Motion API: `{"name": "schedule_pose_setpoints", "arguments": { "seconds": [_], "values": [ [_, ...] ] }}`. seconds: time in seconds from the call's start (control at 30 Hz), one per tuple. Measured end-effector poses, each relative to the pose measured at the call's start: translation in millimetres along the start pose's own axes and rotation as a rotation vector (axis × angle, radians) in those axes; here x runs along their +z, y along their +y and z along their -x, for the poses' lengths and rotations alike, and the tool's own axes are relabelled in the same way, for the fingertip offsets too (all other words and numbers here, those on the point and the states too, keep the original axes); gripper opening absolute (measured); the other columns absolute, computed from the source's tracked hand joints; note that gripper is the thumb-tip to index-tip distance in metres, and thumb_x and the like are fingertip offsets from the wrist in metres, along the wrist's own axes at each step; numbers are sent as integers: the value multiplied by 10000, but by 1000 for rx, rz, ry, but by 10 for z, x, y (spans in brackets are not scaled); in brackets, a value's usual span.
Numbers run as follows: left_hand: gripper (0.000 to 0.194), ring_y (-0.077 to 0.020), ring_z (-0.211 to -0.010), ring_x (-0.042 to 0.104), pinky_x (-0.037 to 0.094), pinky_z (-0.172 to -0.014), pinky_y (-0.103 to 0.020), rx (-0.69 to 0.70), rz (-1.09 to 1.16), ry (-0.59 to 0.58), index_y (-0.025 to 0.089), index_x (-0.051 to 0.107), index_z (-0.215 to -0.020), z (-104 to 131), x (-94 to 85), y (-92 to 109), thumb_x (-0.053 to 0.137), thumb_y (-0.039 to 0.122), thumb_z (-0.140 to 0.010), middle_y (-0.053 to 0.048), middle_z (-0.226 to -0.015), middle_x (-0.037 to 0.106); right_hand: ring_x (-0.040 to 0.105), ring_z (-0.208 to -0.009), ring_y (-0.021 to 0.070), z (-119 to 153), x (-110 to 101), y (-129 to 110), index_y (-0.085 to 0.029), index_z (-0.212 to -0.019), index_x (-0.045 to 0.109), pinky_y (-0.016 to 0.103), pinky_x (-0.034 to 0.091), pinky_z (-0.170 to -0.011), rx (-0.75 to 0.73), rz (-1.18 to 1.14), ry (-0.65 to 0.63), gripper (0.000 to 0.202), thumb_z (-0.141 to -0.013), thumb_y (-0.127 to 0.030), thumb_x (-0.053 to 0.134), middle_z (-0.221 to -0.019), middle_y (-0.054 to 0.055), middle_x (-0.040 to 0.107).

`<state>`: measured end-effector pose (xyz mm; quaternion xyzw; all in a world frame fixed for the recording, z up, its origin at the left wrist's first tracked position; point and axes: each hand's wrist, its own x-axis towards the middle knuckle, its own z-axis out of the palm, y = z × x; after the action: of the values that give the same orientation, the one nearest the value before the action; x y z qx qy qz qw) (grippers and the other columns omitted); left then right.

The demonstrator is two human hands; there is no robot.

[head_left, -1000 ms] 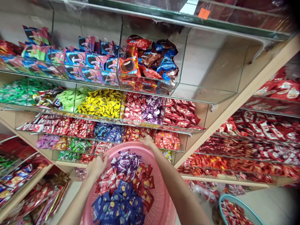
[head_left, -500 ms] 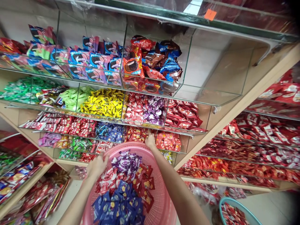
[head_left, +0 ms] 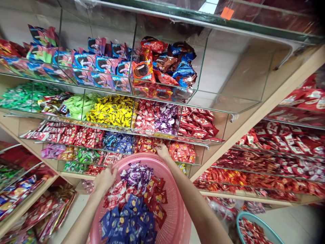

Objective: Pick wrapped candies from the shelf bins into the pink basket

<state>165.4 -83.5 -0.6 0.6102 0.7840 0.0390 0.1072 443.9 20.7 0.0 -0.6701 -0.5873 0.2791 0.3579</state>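
My left hand (head_left: 104,180) is closed on the left rim of a pink plastic basket (head_left: 177,203). Inside the basket lie purple-and-white wrapped candies (head_left: 137,174), red-and-white ones (head_left: 115,196), dark red packets (head_left: 157,206) and a heap of blue packets (head_left: 128,222). Over the basket's far rim reaches my right hand (head_left: 162,150), at a shelf compartment of red candy packets (head_left: 146,145). Its fingers are stretched out among these packets, their tips partly hidden. No packet can be made out in that hand.
Glass dividers split the shelves. Above the hands are yellow candies (head_left: 111,112) and packaged cookies (head_left: 143,70); blue packets (head_left: 118,142) lie left of the right hand. A slanting wooden panel (head_left: 243,125) borders the shelves. A teal basket (head_left: 250,217) stands on the floor at right.
My right hand has shifted slightly left over the red packets, its fingers now pointing more leftward. My left hand and the basket stay nearly in place.
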Motion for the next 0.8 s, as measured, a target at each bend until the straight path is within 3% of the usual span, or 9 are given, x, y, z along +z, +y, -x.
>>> {"name": "schedule_pose_setpoints", "arguments": {
  "seconds": [0.13, 0.33, 0.43, 0.8],
  "values": [
    [616, -339, -870, 624, 445, -691, -394, -4, -8, 0, 138, 486, -1204, -6, 10, -3, 185, 528, -835, -191, -915, 676, 570, -929, 212, 172, -136, -93, -102, -983, 630, 311, 419, -853, -100, 56, 71, 264, -782, -218, 505, -1086, 146, 560],
    [605, -337, -868, 625, 448, -687, -393, -13, -7, 2, 131, 508, -1164, -5, 5, 11, 196, 528, -831, -195, -922, 673, 562, -860, 178, 503, -515, -149, -172, -917, 627, 296, 440, -786, -325, 63, 132, 220, -826, -292, 466, -1004, 91, 574],
    [602, -337, -858, 627, 449, -675, -394, -18, -11, -8, 134, 509, -1162, 3, -12, 23, 194, 526, -831, -193, -914, 676, 562, -818, 168, 621, -659, -114, -179, -842, 629, 292, 455, -740, -446, -40, 134, 201, -833, -289, 462, -919, 75, 592],
    [608, -345, -877, 621, 446, -696, -400, -14, -15, -17, 134, 504, -1161, 10, -20, 12, 181, 525, -826, -196, -928, 671, 577, -836, 162, 694, -794, -93, -180, -838, 650, 304, 476, -752, -408, -351, 73, 190, -783, -330, 548, -917, 73, 598]
  ]
}}
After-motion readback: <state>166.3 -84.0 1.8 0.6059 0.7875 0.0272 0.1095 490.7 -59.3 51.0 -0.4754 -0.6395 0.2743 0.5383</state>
